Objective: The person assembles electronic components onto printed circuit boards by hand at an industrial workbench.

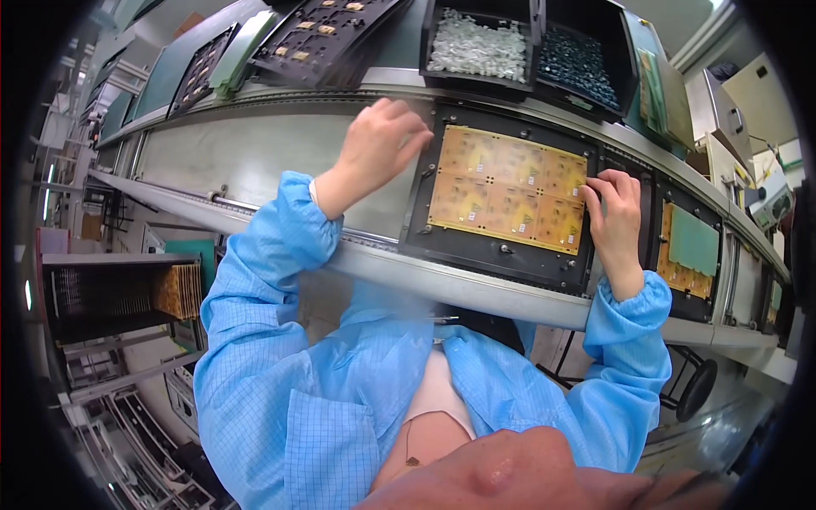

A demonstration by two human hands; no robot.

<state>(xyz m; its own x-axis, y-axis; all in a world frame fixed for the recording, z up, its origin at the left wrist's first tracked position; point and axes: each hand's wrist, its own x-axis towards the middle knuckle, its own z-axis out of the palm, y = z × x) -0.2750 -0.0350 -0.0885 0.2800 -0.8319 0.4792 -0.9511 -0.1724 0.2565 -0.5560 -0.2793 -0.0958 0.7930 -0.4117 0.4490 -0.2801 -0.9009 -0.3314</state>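
An orange-yellow circuit board panel (508, 189), divided into several boards with small white labels, lies flat in a black carrier frame (459, 240) on the conveyor. My left hand (374, 151) is raised just off the carrier's upper left corner, slightly blurred. Its fingers are loosely bent and apart, and I see nothing in them. At the panel's right edge, my right hand (616, 217) has its bent fingertips on the rim; the fingertips' undersides are hidden.
Beyond the rail stand black bins of white parts (478, 47) and dark blue parts (578, 66). Black trays (319, 38) lie at the back left. Another carrier holds a board under a green sheet (691, 240) on the right. A slotted rack (119, 293) stands at left.
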